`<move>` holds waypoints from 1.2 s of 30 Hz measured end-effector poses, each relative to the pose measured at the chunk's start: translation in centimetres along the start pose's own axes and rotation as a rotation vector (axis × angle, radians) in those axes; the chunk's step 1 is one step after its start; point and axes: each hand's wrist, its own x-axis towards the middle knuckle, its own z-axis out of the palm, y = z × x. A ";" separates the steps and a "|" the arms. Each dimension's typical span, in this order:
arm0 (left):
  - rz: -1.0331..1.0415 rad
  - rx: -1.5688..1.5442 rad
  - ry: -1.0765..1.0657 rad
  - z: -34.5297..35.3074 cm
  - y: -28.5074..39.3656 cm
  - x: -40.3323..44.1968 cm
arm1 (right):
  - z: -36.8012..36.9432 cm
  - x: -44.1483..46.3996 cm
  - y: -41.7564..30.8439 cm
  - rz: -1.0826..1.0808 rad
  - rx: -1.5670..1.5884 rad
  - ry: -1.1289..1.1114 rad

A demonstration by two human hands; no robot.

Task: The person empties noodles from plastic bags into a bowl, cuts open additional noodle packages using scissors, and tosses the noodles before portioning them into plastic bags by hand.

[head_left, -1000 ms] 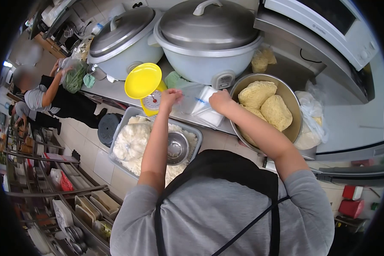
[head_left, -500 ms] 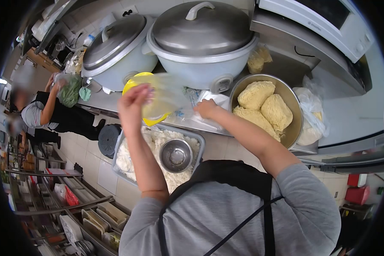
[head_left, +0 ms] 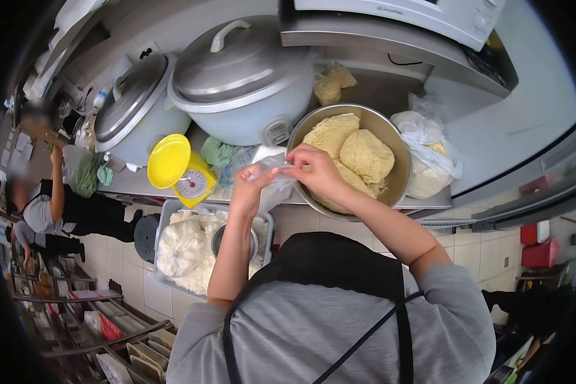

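Note:
A clear plastic bag (head_left: 274, 190) hangs between my two hands at the counter's front edge. My left hand (head_left: 252, 185) pinches its rim on one side. Thumb and fingers of my right hand (head_left: 310, 169) are closed on the opposite side of the rim, beside a large steel bowl (head_left: 400, 182). Bundles of pale yellow noodles (head_left: 367, 157) fill that bowl. Left of my hands stands a yellow scale (head_left: 193, 184) with a round yellow dish (head_left: 169, 160). Below, a grey tub (head_left: 269, 240) holds white rice-like food, a filled bag (head_left: 180, 247) and a metal bowl (head_left: 219, 242).
Two large lidded cookers (head_left: 240, 105) (head_left: 134, 144) stand behind the scale. A tied white bag (head_left: 427, 157) sits right of the noodle bowl. A white appliance (head_left: 422, 16) rests on a metal shelf above. People (head_left: 54, 205) are at the far left, near a grey stool (head_left: 146, 237).
My left hand has brought the plastic bag back toward my right hand, which has left the white stack and now grips the bag too. The view has shifted to the right.

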 end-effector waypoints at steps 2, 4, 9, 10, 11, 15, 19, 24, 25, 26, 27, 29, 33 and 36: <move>0.239 0.154 -0.165 2.0 -0.3 0.0 | -2.2 -1.5 0.0 -0.018 -0.100 0.090; 0.313 0.144 -0.242 4.7 -1.1 -0.4 | -3.8 -2.3 0.2 0.130 -0.313 0.086; 0.311 0.572 -0.176 9.1 -3.6 -0.5 | -8.8 0.0 3.9 0.079 -0.372 0.305; 0.308 0.572 -0.171 8.8 -3.3 0.0 | -9.6 0.3 3.6 0.051 -0.341 0.255; 0.370 0.675 -0.087 7.9 -2.5 0.7 | -10.1 0.3 2.9 0.025 -0.308 0.203; 0.508 0.846 0.150 3.2 -0.1 0.7 | -10.8 0.1 0.5 0.168 -0.257 -0.218; 0.478 0.511 0.299 -2.0 0.0 0.0 | -6.6 -3.9 3.2 0.032 -0.684 -0.595; 0.374 0.458 0.286 -2.0 -0.6 -2.0 | -2.4 -4.8 5.3 0.246 -0.994 -0.584; 0.367 0.465 0.287 -2.1 -1.1 -1.9 | -2.8 -5.1 5.7 0.184 -0.934 -0.541; 0.362 0.468 0.286 -2.3 -1.6 -1.9 | -3.2 -5.3 6.0 0.122 -0.878 -0.496; 0.317 0.467 0.279 -2.4 -1.8 -2.0 | -3.6 -5.3 6.3 0.122 -0.886 -0.490; 0.320 0.467 0.270 -2.2 -1.9 -2.3 | -4.7 -4.7 6.2 0.081 -0.734 -0.458; 0.326 0.424 0.258 -3.0 -1.5 -3.3 | -6.2 -4.0 6.8 0.048 -0.604 -0.314; 0.302 0.366 0.269 -3.7 -1.1 -3.8 | -8.0 -2.9 4.3 0.101 -0.627 -0.210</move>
